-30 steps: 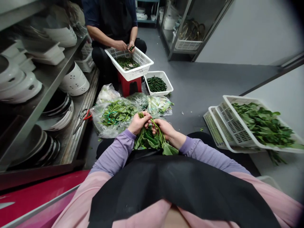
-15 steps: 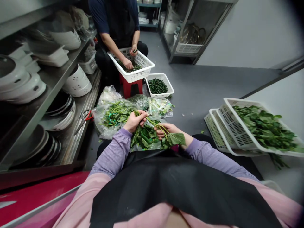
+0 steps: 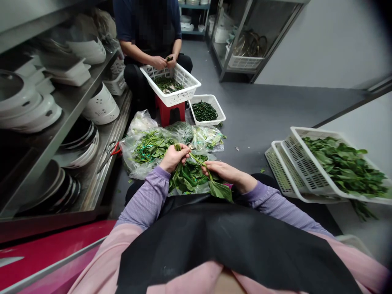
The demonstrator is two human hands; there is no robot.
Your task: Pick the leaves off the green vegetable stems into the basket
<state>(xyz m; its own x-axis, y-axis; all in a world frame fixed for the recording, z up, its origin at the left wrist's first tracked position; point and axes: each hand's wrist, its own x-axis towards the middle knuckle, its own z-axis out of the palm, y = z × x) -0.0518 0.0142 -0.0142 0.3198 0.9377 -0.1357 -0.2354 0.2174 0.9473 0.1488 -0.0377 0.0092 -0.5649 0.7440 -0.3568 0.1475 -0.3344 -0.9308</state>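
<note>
My left hand [image 3: 176,157] is closed on the stem end of leafy greens, fingers pinched together. From it a green stalk [image 3: 197,160] runs across to my right hand [image 3: 223,171], whose fingers close on its other part. A broad leaf [image 3: 220,190] hangs below the right fingers. Under both hands lies a heap of loose leafy greens [image 3: 187,178] on clear plastic. Just beyond the left hand, an open plastic bag [image 3: 127,149] holds more leafy stems.
At right, stacked white baskets [image 3: 294,132] hold leafy greens. Ahead, a co-worker [image 3: 150,36] handles something dark green over a white basket [image 3: 183,98] on a red stool [image 3: 171,115]. Another basket [image 3: 221,109] holds green chillies. Red-handled scissors [image 3: 108,154] lie on the left dish shelf [image 3: 92,183].
My right hand has turned over the stalk, its back now facing up, and the broad leaf has swung lower. The co-worker's hands have come together above the basket.
</note>
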